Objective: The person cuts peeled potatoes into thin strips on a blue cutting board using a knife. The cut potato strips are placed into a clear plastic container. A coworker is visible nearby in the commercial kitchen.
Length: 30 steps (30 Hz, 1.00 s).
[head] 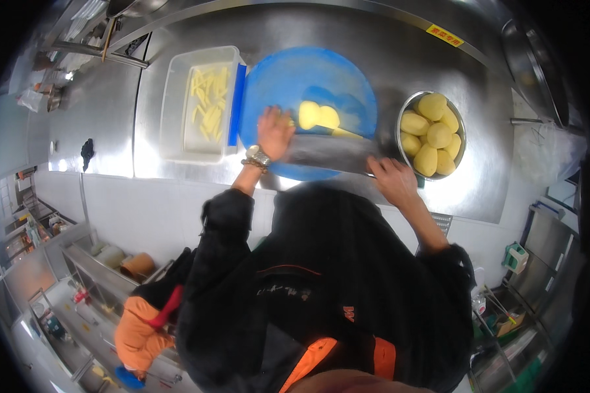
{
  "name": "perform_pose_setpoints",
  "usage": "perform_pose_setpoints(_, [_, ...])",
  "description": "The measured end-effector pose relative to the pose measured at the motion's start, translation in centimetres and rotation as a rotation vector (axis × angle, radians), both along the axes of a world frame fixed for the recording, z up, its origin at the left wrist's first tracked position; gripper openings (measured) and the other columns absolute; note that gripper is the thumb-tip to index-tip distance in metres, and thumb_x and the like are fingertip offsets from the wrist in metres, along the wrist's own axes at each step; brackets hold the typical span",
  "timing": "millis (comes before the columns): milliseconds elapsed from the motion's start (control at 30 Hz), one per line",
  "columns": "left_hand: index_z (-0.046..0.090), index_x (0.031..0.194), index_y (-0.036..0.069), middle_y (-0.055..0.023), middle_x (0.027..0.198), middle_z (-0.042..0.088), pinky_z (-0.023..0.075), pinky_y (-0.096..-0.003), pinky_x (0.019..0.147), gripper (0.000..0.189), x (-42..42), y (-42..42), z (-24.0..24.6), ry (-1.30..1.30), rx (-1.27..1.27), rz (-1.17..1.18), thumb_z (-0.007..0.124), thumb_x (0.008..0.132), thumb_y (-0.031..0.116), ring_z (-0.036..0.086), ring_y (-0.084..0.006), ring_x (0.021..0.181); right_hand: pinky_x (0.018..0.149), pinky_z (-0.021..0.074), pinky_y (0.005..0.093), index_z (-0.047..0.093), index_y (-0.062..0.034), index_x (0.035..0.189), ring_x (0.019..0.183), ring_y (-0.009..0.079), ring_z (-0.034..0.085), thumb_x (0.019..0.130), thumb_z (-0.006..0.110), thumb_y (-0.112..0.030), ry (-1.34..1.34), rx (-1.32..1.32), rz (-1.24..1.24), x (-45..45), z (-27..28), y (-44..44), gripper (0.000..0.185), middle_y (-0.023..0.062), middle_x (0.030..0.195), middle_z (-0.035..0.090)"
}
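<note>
On a round blue cutting board (275,73), my left hand (274,132) covers some cut potato, little of which shows past the fingers. My right hand (394,181) grips the handle end of a broad-bladed cleaver (332,151), its blade reaching left across the board towards my left fingers. Peeled potato pieces (319,115) lie on the board beyond the blade, with a flat slice partly behind it. Left of the board, a clear plastic container (176,108) with a blue edge holds potato strips (210,103). A round metal bowl (464,142) of whole peeled potatoes (439,135) stands at the right.
These things stand on a stainless steel counter (98,108) with a raised rail along its far side. A black scrap (87,148) lies at the left. Behind me, at the lower left, another person in orange (142,329) bends near a steel sink unit.
</note>
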<state>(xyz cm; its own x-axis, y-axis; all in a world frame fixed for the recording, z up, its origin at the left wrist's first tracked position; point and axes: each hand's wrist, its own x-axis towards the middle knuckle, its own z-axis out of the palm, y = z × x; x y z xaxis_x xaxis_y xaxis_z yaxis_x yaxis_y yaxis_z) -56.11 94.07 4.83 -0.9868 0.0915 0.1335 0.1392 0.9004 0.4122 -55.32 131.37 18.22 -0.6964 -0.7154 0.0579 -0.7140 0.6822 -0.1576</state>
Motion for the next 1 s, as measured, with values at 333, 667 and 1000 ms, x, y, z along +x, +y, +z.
perform_pose_setpoints(333, [0.047, 0.157, 0.023, -0.0273, 0.159, 0.038, 0.0372, -0.0544, 0.117, 0.092, -4.3, 8.0, 3.5, -0.159, -0.079, -0.204, 0.089, 0.077, 0.036, 0.039, -0.0474, 0.142, 0.068, 0.0554, 0.0444, 0.072, -0.0048, 0.113, 0.076, 0.0415, 0.072, 0.092, 0.079, -0.041, -0.676, -0.315, -0.594, 8.2, 0.1, 7.0, 0.042, 0.0211, 0.082, 0.072])
perform_pose_setpoints(667, [0.049, 0.155, 0.023, -0.0249, 0.16, 0.036, 0.0336, -0.0557, 0.12, 0.091, -0.2, 15.2, 3.0, -0.115, -0.107, -0.539, 0.087, 0.076, 0.046, 0.036, -0.0463, 0.146, 0.056, 0.0487, 0.0355, 0.07, 0.0002, 0.107, 0.056, 0.0185, 0.061, 0.101, 0.069, -0.047, -0.83, -0.655, -0.952, 9.9, -3.1, 6.5, 0.048, 0.01, 0.065, 0.064])
perform_pose_setpoints(1000, [0.06, 0.139, 0.014, -0.0278, 0.149, 0.05, 0.0515, -0.0495, 0.105, 0.054, 1.7, 14.5, 1.1, 0.062, -0.099, -0.399, 0.077, 0.088, 0.018, 0.053, -0.0453, 0.135, 0.055, 0.0488, 0.0367, 0.07, -0.0003, 0.105, 0.057, 0.0191, 0.063, 0.103, 0.066, -0.048, -0.942, -0.613, -0.915, 9.0, -3.6, 6.0, 0.048, 0.0098, 0.066, 0.065])
